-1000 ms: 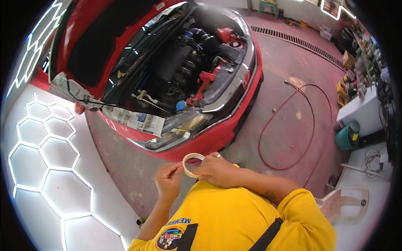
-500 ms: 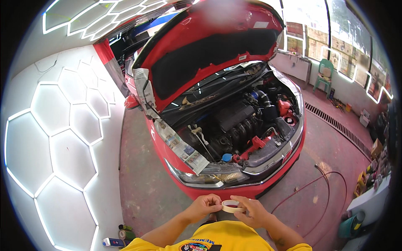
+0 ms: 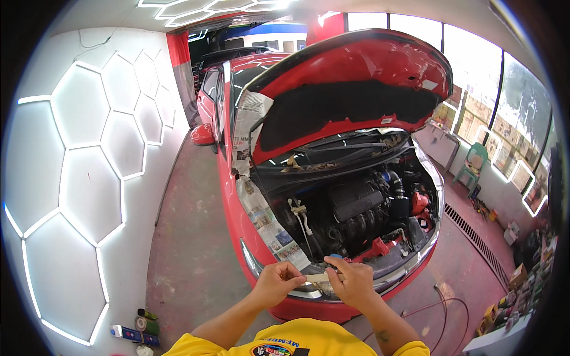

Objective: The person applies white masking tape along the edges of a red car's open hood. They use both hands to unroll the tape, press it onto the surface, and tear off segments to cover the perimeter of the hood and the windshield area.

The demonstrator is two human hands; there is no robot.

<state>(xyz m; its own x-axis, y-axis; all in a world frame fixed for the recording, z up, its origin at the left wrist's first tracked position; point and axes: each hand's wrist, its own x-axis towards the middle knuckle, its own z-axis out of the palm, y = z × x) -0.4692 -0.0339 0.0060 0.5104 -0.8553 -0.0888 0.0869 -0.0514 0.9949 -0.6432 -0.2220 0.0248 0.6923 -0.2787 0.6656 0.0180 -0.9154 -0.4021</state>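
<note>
In front of the red car [image 3: 233, 196], a short pale strip of masking tape [image 3: 317, 277] is stretched level between my hands. My left hand [image 3: 276, 285] pinches its free end between thumb and fingers. My right hand [image 3: 352, 283] is closed on the tape's other end; the roll itself is mostly hidden by those fingers. Both hands are above the front bumper and headlight. Newspaper [image 3: 268, 221] covers the fender edge beside the open engine bay [image 3: 356, 204], and more newspaper [image 3: 247, 127] covers the windshield pillar.
The raised hood [image 3: 356, 101] stands over the engine. A hose [image 3: 442, 308] loops on the floor at right, near a drain grate [image 3: 475, 237]. Cans and boxes [image 3: 139, 332] sit by the lit wall at lower left. A green chair [image 3: 473, 163] stands at far right.
My hands have risen a little and moved slightly apart, with a strip of tape now showing between them. The roll has turned into my right hand. The view has swung left and up.
</note>
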